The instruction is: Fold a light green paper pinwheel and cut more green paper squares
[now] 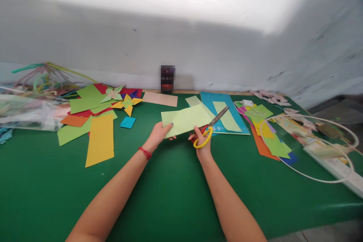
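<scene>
Paper (183, 120), pale green, is pinched at its left end by the left hand (157, 136); right hand (204, 150) grips scissors (217, 117), blades pointing away, thumb at the paper's near edge.

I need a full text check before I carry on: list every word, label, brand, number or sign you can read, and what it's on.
No readable text anywhere.
Dark upright object by the wall: pixelated, unreadable.
Power strip: any markings too small and blurred.
Blue sheet: any marks too blurred.
Pale green sheet and scissors: no lettering visible.
</scene>
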Motion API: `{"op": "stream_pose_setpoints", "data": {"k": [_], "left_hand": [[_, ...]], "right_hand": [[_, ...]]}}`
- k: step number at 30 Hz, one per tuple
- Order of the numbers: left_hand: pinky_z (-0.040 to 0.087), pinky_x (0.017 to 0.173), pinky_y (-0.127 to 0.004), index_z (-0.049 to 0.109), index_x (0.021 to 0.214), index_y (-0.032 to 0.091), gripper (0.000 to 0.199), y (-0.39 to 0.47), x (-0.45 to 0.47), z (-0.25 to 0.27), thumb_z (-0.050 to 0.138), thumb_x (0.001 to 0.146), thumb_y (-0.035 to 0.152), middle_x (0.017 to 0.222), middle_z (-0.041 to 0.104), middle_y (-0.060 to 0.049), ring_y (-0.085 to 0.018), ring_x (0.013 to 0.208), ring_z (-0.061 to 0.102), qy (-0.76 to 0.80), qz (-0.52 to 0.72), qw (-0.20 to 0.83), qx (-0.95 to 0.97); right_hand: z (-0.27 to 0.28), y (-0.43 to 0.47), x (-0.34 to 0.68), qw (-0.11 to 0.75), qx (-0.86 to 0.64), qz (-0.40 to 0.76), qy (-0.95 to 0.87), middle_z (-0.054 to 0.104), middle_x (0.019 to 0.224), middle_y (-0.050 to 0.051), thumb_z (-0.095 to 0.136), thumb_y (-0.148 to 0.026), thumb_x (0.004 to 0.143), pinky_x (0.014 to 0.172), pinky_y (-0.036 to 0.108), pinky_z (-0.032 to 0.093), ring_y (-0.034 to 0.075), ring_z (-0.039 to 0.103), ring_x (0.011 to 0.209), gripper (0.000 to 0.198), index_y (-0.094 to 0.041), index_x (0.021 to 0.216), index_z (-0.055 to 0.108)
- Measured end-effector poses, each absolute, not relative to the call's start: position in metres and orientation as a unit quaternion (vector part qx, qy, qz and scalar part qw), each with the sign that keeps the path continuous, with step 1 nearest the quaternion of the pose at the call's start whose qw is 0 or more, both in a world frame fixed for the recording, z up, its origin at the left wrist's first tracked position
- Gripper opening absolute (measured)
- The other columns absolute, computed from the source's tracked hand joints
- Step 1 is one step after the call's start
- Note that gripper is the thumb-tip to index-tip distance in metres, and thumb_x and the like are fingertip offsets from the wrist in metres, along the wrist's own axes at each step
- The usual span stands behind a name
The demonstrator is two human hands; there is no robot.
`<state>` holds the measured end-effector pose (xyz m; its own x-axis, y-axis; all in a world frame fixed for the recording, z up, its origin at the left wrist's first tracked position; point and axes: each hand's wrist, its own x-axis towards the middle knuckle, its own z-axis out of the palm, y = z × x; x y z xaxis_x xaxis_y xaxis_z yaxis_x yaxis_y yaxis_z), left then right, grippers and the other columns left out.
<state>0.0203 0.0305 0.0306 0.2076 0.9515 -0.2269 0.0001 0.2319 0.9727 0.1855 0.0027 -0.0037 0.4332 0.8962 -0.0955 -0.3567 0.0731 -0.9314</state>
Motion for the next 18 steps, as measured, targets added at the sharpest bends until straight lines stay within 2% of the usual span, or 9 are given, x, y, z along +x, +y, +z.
{"op": "stream_pose_setpoints", "data": {"k": [3,7,10,14,18], "left_hand": [[0.049,0.041,-0.026,0.056,0.094,0.009,0.028,0.038,0.006,0.036,0.058,0.076,0.030,0.070,0.067,-0.007,-0.016,0.046,0.062,0.506,0.364,0.593,0.509],[0.048,0.040,-0.025,0.056,0.095,0.012,0.025,0.042,-0.007,0.045,0.053,0.078,0.031,0.070,0.065,-0.005,-0.016,0.048,0.062,0.511,0.338,0.573,0.545],[0.044,0.036,-0.023,0.056,0.094,0.014,0.022,0.041,-0.014,0.050,0.048,0.081,0.029,0.065,0.062,-0.003,-0.015,0.045,0.060,0.516,0.314,0.558,0.569],[0.038,0.032,-0.021,0.056,0.091,0.015,0.018,0.040,-0.026,0.055,0.046,0.077,0.021,0.061,0.060,-0.001,-0.013,0.038,0.054,0.537,0.275,0.532,0.595],[0.039,0.034,-0.021,0.055,0.091,0.016,0.021,0.040,-0.036,0.059,0.048,0.071,0.015,0.064,0.062,-0.001,-0.012,0.038,0.054,0.555,0.242,0.499,0.619]], "right_hand": [[-0.008,0.004,0.191,0.665,-0.565,0.401,-0.280,0.048,0.036,-0.009,0.067,-0.036,0.067,0.060,0.030,0.053,0.010,0.050,0.031,0.026,-0.019,0.065,0.046],[-0.010,0.005,0.194,0.614,-0.621,0.372,-0.316,0.047,0.030,-0.004,0.063,-0.041,0.070,0.041,0.024,0.044,0.011,0.046,0.029,0.031,-0.019,0.055,0.047],[-0.007,0.003,0.195,0.576,-0.632,0.377,-0.356,0.054,0.037,-0.001,0.058,-0.048,0.072,0.034,0.024,0.037,0.012,0.046,0.030,0.034,-0.018,0.059,0.050],[-0.006,-0.001,0.194,0.541,-0.620,0.335,-0.458,0.059,0.048,0.001,0.055,-0.049,0.074,0.048,0.026,0.044,0.015,0.056,0.045,0.033,-0.018,0.063,0.055],[-0.005,-0.006,0.185,0.534,-0.607,0.298,-0.507,0.057,0.053,0.000,0.052,-0.045,0.077,0.055,0.026,0.044,0.014,0.054,0.050,0.029,-0.017,0.071,0.057]]}}
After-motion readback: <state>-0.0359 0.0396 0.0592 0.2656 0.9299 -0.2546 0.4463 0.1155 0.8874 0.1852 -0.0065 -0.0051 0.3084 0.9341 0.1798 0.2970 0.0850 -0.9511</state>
